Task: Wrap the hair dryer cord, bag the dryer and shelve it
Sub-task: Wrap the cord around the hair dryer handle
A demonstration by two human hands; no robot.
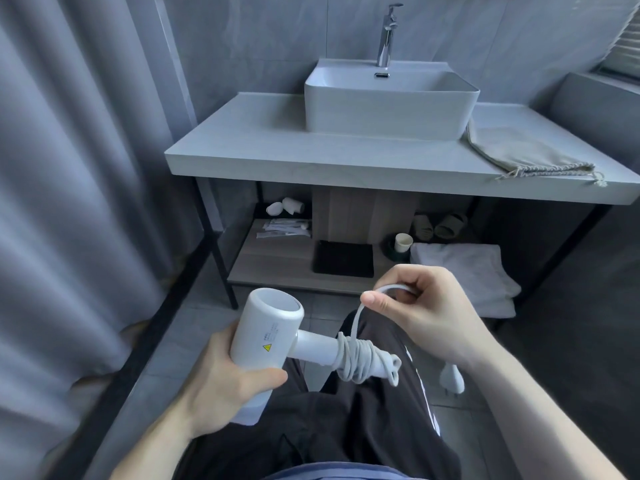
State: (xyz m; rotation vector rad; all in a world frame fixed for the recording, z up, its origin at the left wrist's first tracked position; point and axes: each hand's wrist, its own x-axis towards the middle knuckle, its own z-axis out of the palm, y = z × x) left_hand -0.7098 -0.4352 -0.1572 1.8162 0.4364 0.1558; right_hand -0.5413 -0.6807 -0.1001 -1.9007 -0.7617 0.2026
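My left hand (225, 379) grips the barrel of a white hair dryer (263, 336), handle pointing right. Its white cord (356, 358) is coiled in several turns around the handle's end. My right hand (426, 313) pinches the free length of cord just above the handle, and the strand runs down to the coil. The white plug (452, 377) hangs below my right wrist. A beige drawstring bag (523, 150) lies flat on the right of the grey counter (277, 150). Under the counter is a wooden shelf (277, 271).
A white basin (391, 102) with a chrome tap (388, 36) stands on the counter. The shelf holds a black mat (343, 259), folded white towels (464, 271), a paper cup (403, 242), slippers (440, 226) and small packets (284, 228). A grey curtain (69, 168) hangs left.
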